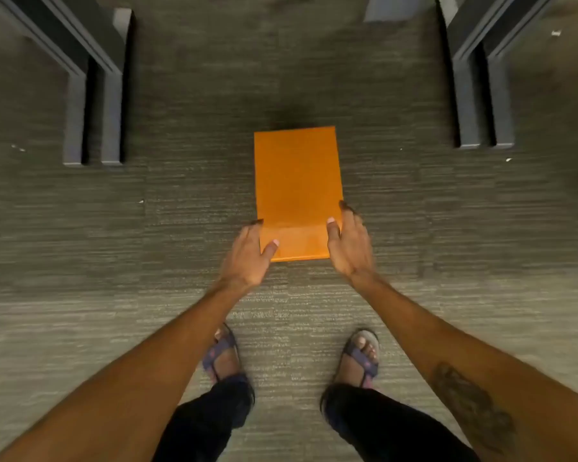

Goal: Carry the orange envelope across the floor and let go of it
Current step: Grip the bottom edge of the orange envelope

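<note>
1. The orange envelope sits dead center, long axis running near to far, so its short edges face toward and away from the person. It's tilted just a hair, far end leaning slightly left. There's a fold or flap line across the near part.
2. Both hands are on its near end. The left hand grips the near-left corner, thumb on top, other fingers curled around the left edge. The right hand does the same on the near-right side: thumb on top, fingers wrapped over the right edge. So each hand is pinching a side of the envelope, not spread flat.
3. Can't honestly tell if the envelope is lying on the carpet or held just above it. There's a dark shadowy smudge past its far edge.
4. The fingers under the edges are mostly hidden, only dark tips poke out.
5. Below the hands: two feet in sandals, dark trousers, cut off by the bottom edge. The right forearm has a tattoo, too blurry to read.
6. Dark table legs stand far left and more far right, tops cut off. The whole shot is a bit motion-blurred.
</note>
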### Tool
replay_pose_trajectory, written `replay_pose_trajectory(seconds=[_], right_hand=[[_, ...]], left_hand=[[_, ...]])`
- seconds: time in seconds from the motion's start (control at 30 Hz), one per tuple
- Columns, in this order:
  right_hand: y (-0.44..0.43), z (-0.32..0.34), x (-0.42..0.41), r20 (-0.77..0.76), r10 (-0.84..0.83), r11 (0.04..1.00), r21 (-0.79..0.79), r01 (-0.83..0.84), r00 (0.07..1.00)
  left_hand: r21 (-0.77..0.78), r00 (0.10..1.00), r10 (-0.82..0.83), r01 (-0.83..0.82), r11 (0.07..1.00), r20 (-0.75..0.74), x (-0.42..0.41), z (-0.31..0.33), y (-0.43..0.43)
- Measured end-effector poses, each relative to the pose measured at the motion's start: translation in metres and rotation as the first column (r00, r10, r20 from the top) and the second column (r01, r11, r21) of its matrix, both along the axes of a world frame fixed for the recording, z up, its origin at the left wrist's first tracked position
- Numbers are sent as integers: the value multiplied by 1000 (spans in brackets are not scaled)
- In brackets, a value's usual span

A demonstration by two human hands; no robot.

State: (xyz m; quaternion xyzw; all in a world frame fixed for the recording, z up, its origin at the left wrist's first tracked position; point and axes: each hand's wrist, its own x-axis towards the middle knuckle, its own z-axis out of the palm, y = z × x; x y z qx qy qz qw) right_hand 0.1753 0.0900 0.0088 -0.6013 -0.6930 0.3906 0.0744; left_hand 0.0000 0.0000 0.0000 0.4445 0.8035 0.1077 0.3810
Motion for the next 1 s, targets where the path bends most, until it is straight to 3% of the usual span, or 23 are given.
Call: replay_pose_trajectory(seconds=[0.33,0.63,1.0], right_hand=[[15,-114,5,63,-99,993,-51,102,993],[37,-192,3,81,-314,936,-140,322,946],[67,-234,-1,-17,-439,870,-259,420,898]], left_hand=[[-32,998,50,-51,998,-24,-19,-109,9],[-161,924,381,-381,910,-32,-14,-180,36],[-186,781,600,-572,799,173,-7,-225,44]])
